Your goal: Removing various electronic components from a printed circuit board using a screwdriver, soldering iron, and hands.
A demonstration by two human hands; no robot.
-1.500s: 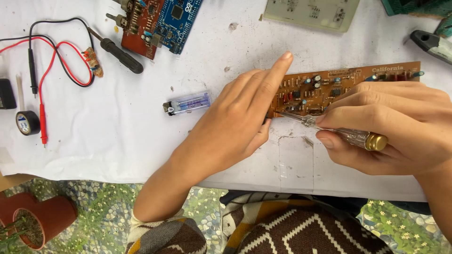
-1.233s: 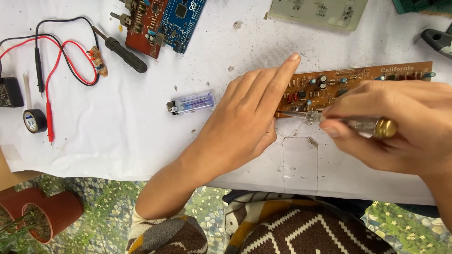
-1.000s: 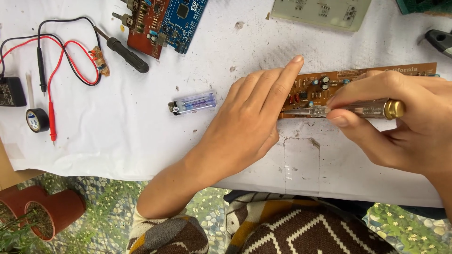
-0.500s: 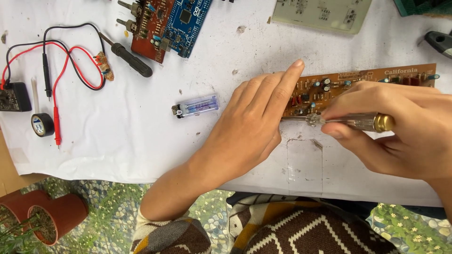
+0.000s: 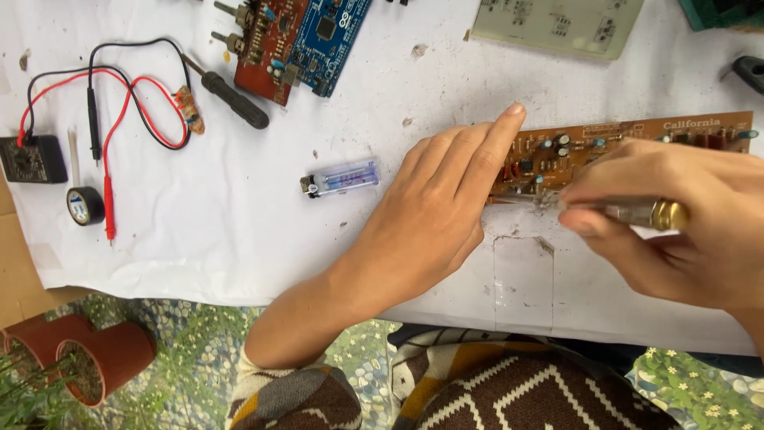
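A long orange-brown circuit board [image 5: 629, 147] with small blue and black parts lies on the white table cover [image 5: 239, 223]. My left hand [image 5: 442, 207] rests flat on the board's left end, fingers stretched and together, pressing it down. My right hand [image 5: 684, 223] grips a screwdriver [image 5: 629, 211] with a clear handle and a brass end cap. Its metal shaft lies level along the board's near edge, the tip pointing left toward my left fingers. The tip itself is blurred.
A clear lighter [image 5: 342, 177] lies left of my left hand. At the back left are a red board [image 5: 267, 40], a blue board [image 5: 330, 36] and a black-handled tool [image 5: 231, 98]. Red and black probe leads [image 5: 119, 111], a black box [image 5: 32, 158] and tape roll [image 5: 84, 205] sit far left. A pale green board [image 5: 557, 24] lies at the back.
My right hand has worked the screwdriver back and forth along the board's near edge. My left hand has stayed pressed on the board. The view has shifted slightly.
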